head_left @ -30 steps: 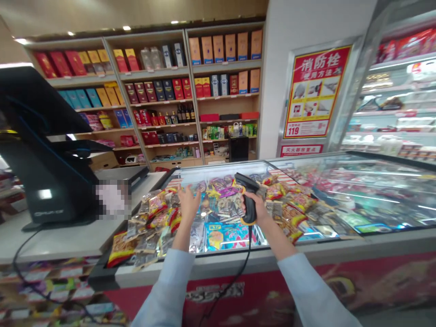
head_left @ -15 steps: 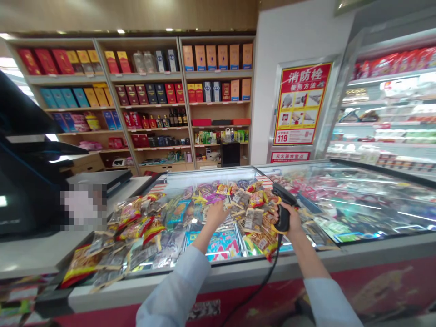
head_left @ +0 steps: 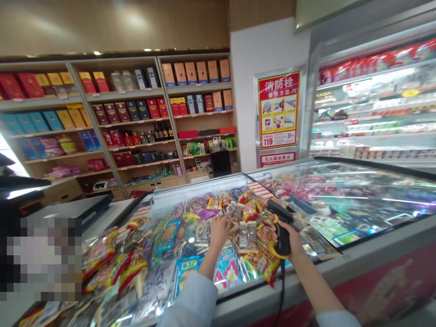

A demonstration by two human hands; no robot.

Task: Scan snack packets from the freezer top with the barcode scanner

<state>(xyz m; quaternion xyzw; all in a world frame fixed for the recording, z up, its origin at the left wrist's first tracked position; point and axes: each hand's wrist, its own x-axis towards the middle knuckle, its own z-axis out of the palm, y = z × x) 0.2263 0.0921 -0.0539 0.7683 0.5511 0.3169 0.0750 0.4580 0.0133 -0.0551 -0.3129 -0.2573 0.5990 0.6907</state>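
Wooden wall shelves (head_left: 146,164) are standing at the back in three bays, carrying boxed goods and bottles. A red-and-yellow fire hydrant poster (head_left: 278,110) is hanging on a white pillar above one small red sign (head_left: 277,159), and a chilled display case (head_left: 374,135) is running along the right. A patch at lower left is pixelated and unreadable.

Head view, foreground: a glass-topped chest freezer (head_left: 340,255) is holding a heap of snack packets (head_left: 163,263) in its near section. The right hand (head_left: 293,243) is wrapping closed around the handle of a black barcode scanner (head_left: 281,231), which is hovering at the pile's right side, its nose angled up and away. A black cord (head_left: 282,290) is dropping from the scanner past the freezer's front edge. The left hand (head_left: 220,229) is open, fingers spread over the packets and pinching nothing; whether the fingertips are touching, I cannot tell. A clear card-topped packet (head_left: 247,237) is lying between the hands.

Handling note — a firm grip, the nose kept square to one packet's code, and a slack cord look soundest.

Count: hands, two; scanner, one; cord, one; freezer, one; packets — dozens, overlapping, not countable.
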